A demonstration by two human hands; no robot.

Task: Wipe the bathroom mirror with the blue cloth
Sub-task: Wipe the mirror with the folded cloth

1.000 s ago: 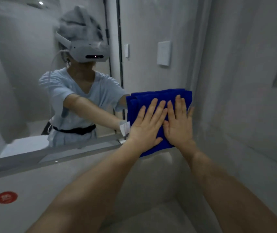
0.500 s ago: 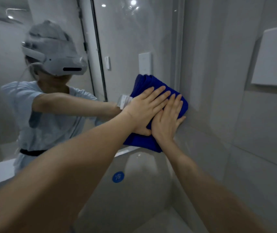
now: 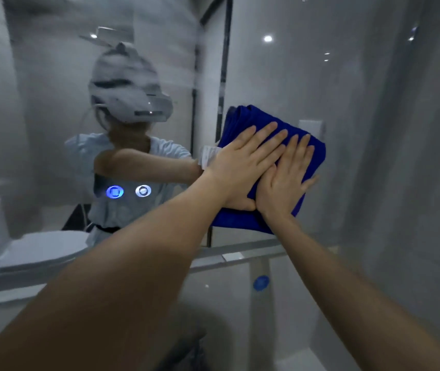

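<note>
Pressure alone keeps the folded blue cloth [image 3: 243, 120] on the bathroom mirror [image 3: 39, 116]: the left grip [image 3: 240, 167] and right grip [image 3: 285, 180] both lie flat on it, fingers straight and spread, nothing curled round the fabric, the two touching edge to edge with the left partly over the right. The cloth shows above the fingertips, past the right grip's outer edge and below both wrists, and it sits clear above the ledge [image 3: 240, 253] under the glass. Because neither grip pinches it, a lapse in push during a fast stroke could probably let the layers slide apart or the whole pad drop toward that ledge. The white tag [image 3: 208, 156] sticking out beside the left grip might drag on the glass and leave a streak. Two lit touch buttons [image 3: 114, 192] glow well to the left of the left grip, and a broad sweep that way could likely trigger them. Hazy smearing above and left of the grips suggests much of the surface is not yet clean. Compared with half a second back, the cloth has moved away from the side wall [image 3: 400, 156], the socket plate has left the view, and the buttons have come into it; the flat two-palm press is unchanged.
</note>
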